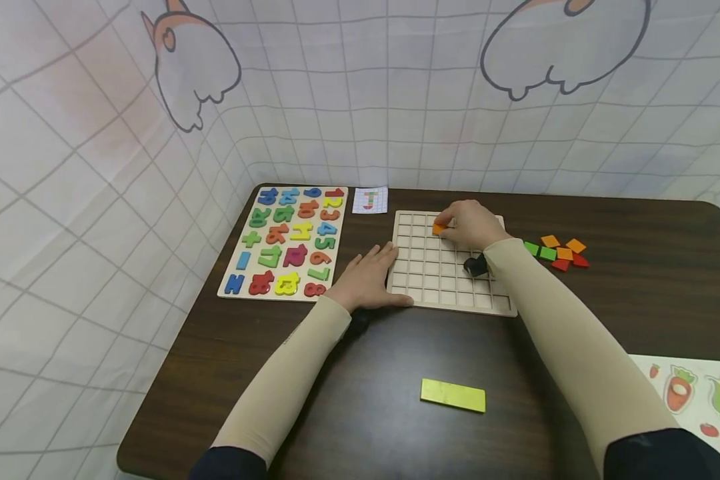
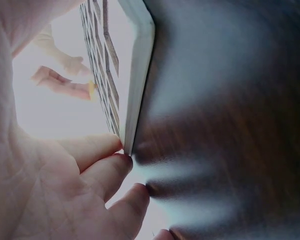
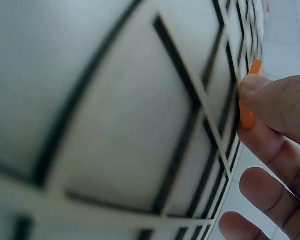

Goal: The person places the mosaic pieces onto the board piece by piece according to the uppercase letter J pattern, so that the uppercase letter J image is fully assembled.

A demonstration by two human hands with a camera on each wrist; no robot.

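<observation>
A pale wooden grid board (image 1: 423, 281) lies on the dark table. My right hand (image 1: 473, 223) is over its far part and pinches a small orange square tile (image 1: 437, 229) between thumb and fingers. In the right wrist view the orange tile (image 3: 248, 118) stands tilted against the grid lines; whether it sits in a cell, I cannot tell. My left hand (image 1: 365, 280), its fingers spread, rests at the board's left edge. The left wrist view has its fingertips touching the board's rim (image 2: 140, 75).
Loose orange, green and red tiles (image 1: 565, 254) lie right of the board. A number puzzle board (image 1: 246, 257) is at the left, beside a small card with a coloured figure (image 1: 370, 200). Nearer are a yellow-green block (image 1: 453, 395) and a fruit-picture board (image 1: 696, 373) at the right edge.
</observation>
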